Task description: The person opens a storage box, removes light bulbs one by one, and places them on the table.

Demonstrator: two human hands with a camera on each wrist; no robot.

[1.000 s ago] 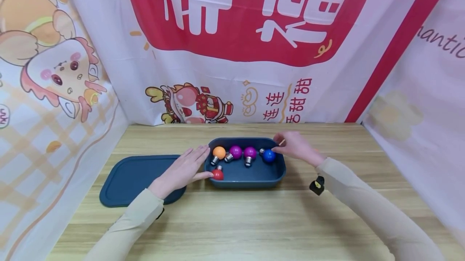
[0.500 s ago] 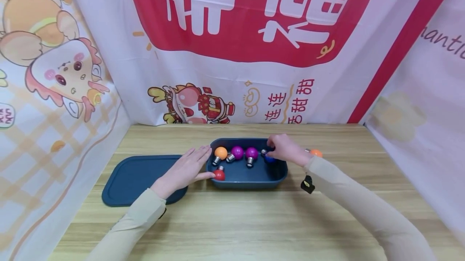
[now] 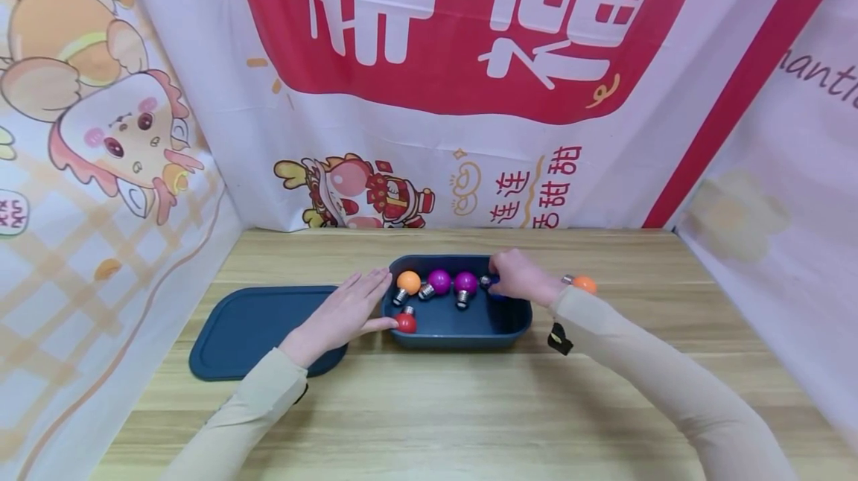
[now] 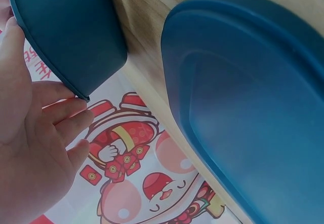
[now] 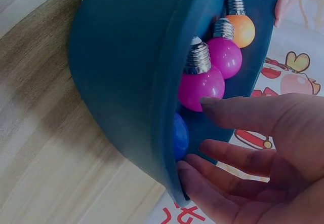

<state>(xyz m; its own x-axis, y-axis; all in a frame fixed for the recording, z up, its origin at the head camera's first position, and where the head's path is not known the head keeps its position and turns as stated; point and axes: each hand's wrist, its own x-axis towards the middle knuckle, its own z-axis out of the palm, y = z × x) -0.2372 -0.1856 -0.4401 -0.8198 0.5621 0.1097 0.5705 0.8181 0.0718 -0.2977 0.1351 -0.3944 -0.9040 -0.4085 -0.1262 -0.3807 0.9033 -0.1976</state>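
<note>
A dark blue container [image 3: 447,317] holds an orange bulb [image 3: 409,283], two purple bulbs [image 3: 439,281], a red bulb [image 3: 406,322] and a blue bulb [image 5: 180,138]. My left hand [image 3: 338,317] touches the container's left end with straight fingers outside, its thumb by the red bulb. In the left wrist view, the fingers of that hand [image 4: 40,127] lie against the rim. My right hand [image 3: 526,278] reaches over the right end, mostly covering the blue bulb. The right wrist view has its thumb and fingers spread around that bulb; contact is unclear.
A dark blue lid [image 3: 258,332] lies flat on the wooden table [image 3: 429,406], left of the container. Behind my right wrist, another orange bulb [image 3: 585,284] rests on the table. Printed cloth [image 3: 442,168] hangs around the back and sides.
My right hand has moved left and further into the container, over the blue bulb. The orange bulb outside has come into fuller view behind the wrist. My left hand stays in place.
</note>
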